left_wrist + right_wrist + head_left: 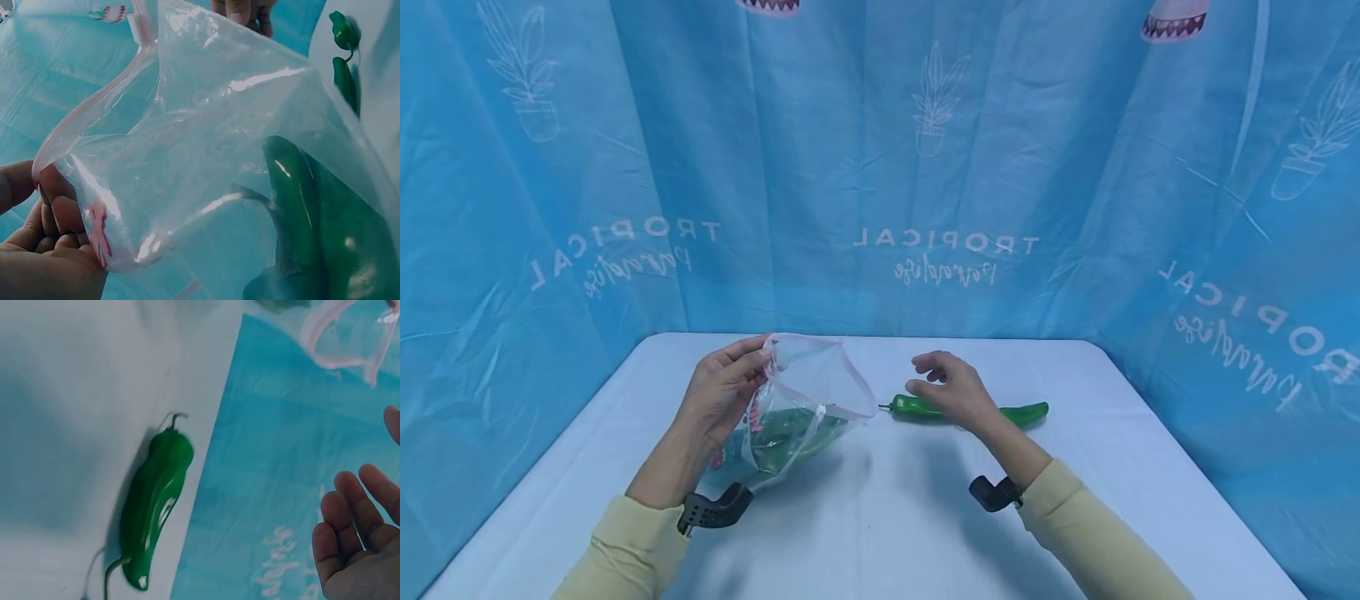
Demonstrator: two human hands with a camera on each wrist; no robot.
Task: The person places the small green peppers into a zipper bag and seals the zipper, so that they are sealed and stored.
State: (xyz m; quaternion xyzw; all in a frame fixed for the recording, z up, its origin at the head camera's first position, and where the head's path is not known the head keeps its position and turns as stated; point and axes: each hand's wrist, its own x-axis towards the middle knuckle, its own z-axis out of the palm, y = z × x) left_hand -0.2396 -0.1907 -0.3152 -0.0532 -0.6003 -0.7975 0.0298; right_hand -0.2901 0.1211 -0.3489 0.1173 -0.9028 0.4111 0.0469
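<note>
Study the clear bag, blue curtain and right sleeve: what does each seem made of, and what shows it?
Clear bag: apparently thin, glossy plastic film; it creases with sharp highlights and green peppers show through. Blue curtain: perhaps plastic sheeting or coated fabric, with a soft sheen over its folds. Right sleeve: probably matte cloth, softly creased.

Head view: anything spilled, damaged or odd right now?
No spill or damage is visible around the bag or loose green peppers. One oddity: the lettering on the blue curtain reads backwards, as if mirrored.

Hands (pixel 722 392) (pixel 958 392) aloft, apart, part-curled
</note>
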